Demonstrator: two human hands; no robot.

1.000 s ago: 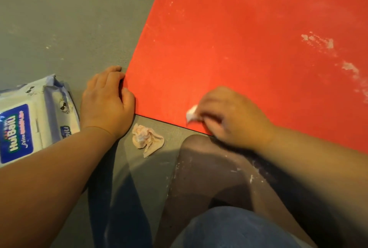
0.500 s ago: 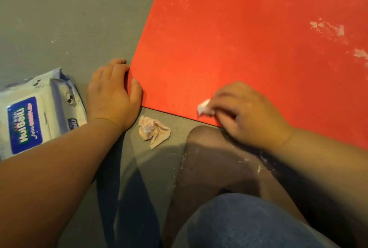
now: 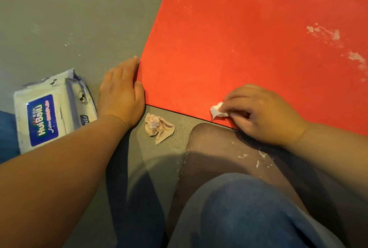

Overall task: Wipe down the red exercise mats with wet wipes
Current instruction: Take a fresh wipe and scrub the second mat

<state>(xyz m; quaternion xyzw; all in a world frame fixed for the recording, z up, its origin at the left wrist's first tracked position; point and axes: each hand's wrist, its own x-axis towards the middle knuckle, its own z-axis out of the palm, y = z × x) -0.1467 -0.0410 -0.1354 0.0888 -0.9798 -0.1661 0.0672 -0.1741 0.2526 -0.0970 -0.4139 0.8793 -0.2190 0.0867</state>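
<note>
**Handling Notes: Wet Wipe at the Near Corner of the Red Mat**

Seen from beside the kneeling person, the red mat (image 3: 239, 58) lies flat on the grey floor (image 3: 69, 18), with its near corner just ahead of the person's denim-clad knee (image 3: 249, 214).

**Wipe.** The wet wipe (image 3: 218, 111) is bunched into a small white wad. The right hand (image 3: 264, 114) pinches it with curled fingers (image 3: 239, 96) and presses it onto the mat just inside the near edge. It looks light, limp and damp. It is best held as a wad, since a loose sheet would probably fold and drag.

**Mat.** The surface is matte and finely grained, and the edge is thin and dark. It looks like a flexible sheet, light enough to creep under rubbing. The left hand (image 3: 121, 94) lies flat and relaxed on the floor, holding nothing. Its thumb touches the mat's corner edge, which probably braces the mat.

**Soiling.** Chalky white smears (image 3: 322, 32) sit well apart from the wipe, toward the far right. They look dry and may need firm, repeated passes.

**Other items.**
- A crumpled, pinkish used wipe (image 3: 158, 128) lies on the floor between the hands, off the mat.
- A soft, glossy film wipes pack (image 3: 53, 116) lies just left of the left wrist. I cannot tell whether its flap is open.
</note>
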